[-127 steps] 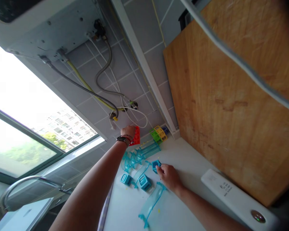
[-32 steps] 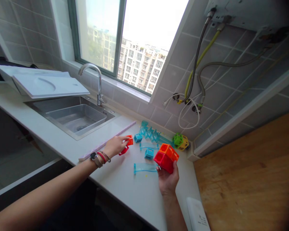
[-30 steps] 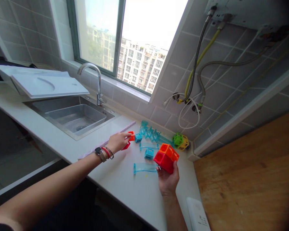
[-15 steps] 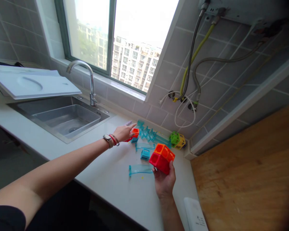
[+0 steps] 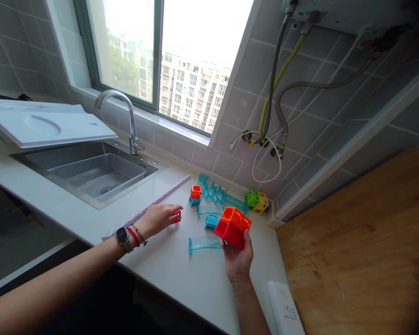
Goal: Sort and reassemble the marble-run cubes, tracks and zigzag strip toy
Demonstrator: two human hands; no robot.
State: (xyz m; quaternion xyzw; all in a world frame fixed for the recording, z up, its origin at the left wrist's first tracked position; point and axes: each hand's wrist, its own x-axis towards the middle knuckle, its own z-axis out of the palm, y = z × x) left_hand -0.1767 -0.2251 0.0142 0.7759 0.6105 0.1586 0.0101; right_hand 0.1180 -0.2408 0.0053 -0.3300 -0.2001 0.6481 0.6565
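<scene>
Drawn back from the orange cube [image 5: 196, 191] now sitting on a blue cube [image 5: 195, 202], the left hand [image 5: 156, 220] lightly pinches a red cube [image 5: 176, 217], while the right hand [image 5: 238, 261] cups the red-and-orange cluster [image 5: 232, 228]; this cube-by-cube handling seems to call for steady fingers

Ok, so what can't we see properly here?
All in the head view:
- Small red block: partly behind left hand.
- Big red block: bottom, covered by right hand.
- Front blue strip: right end, behind hand or block.
- White box: cut off by bottom edge, writing too small.
</scene>
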